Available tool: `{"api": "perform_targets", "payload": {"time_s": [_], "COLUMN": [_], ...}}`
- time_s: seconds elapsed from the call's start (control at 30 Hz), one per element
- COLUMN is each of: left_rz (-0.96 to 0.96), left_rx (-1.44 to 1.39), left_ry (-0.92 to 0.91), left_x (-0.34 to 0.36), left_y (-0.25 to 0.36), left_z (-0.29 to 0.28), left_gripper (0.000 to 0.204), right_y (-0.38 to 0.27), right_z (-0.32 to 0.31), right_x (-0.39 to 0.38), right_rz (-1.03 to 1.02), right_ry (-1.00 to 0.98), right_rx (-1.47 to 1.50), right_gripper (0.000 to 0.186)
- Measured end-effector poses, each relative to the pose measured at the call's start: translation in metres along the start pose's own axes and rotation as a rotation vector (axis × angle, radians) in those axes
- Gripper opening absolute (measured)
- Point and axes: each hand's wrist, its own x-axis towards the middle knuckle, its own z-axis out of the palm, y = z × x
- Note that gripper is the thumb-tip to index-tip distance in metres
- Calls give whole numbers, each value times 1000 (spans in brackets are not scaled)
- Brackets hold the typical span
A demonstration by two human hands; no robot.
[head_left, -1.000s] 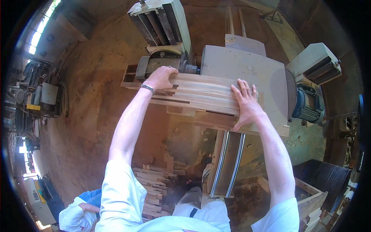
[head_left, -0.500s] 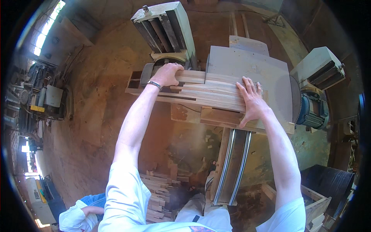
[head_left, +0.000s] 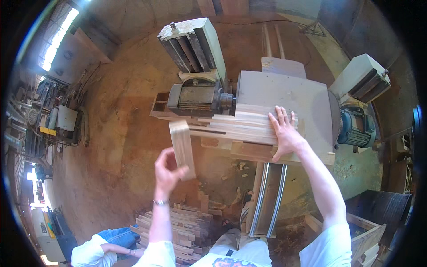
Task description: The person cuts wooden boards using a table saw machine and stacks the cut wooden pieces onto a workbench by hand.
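Note:
My left hand (head_left: 167, 173) is off the machine, to the left of and nearer than the worktable. It grips a short, thick wooden block (head_left: 181, 142) that stands up from the hand, thumb across its lower part. My right hand (head_left: 286, 135) lies with fingers spread over the right end of a row of wooden strips (head_left: 249, 121), thumb toward me. The strips lie side by side in a wooden jig (head_left: 251, 149) along the front of the grey metal table (head_left: 284, 89). Their left ends are uneven.
A dark motor (head_left: 195, 98) sits left of the table, under a white column (head_left: 213, 44). A round saw blade and a blue motor (head_left: 357, 127) stand at the right. Steel rails (head_left: 269, 200) run toward me. Wooden pieces (head_left: 178, 231) are piled on the floor, beside another person (head_left: 93, 251).
My left hand has left the strips' left end and come back toward me with a wooden block. My right hand stays on the strips. The view has shifted slightly.

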Motion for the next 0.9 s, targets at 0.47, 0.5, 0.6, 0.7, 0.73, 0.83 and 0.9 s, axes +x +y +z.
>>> {"api": "perform_targets", "payload": {"time_s": [0.47,0.5,0.6,0.7,0.73,0.83,0.9], "left_rz": [188,171,221,219,260,482,566], "left_rx": [579,670,772,892,908,801,566], "left_ry": [-335,-354,-274,-267,-239,-175,-235], "left_x": [27,35,41,31,26,-3,-43], "left_y": [30,19,-21,-46,-48,-23,4], "left_z": [285,297,332,340,336,335,303], "left_gripper": [54,49,43,46,47,46,34], "right_y": [-63,-73,-90,-103,-109,-105,-102], "right_z": [98,96,86,73,75,88,82], "right_x": [-112,-118,-136,-149,-152,-164,-172], "right_rz": [-123,-138,-189,-171,-182,-104,-66], "right_ry": [-69,-77,51,-44,-31,-16,-17], "right_rx": [130,137,171,118,144,220,195], "right_gripper": [145,145,141,142,140,148,148]}}
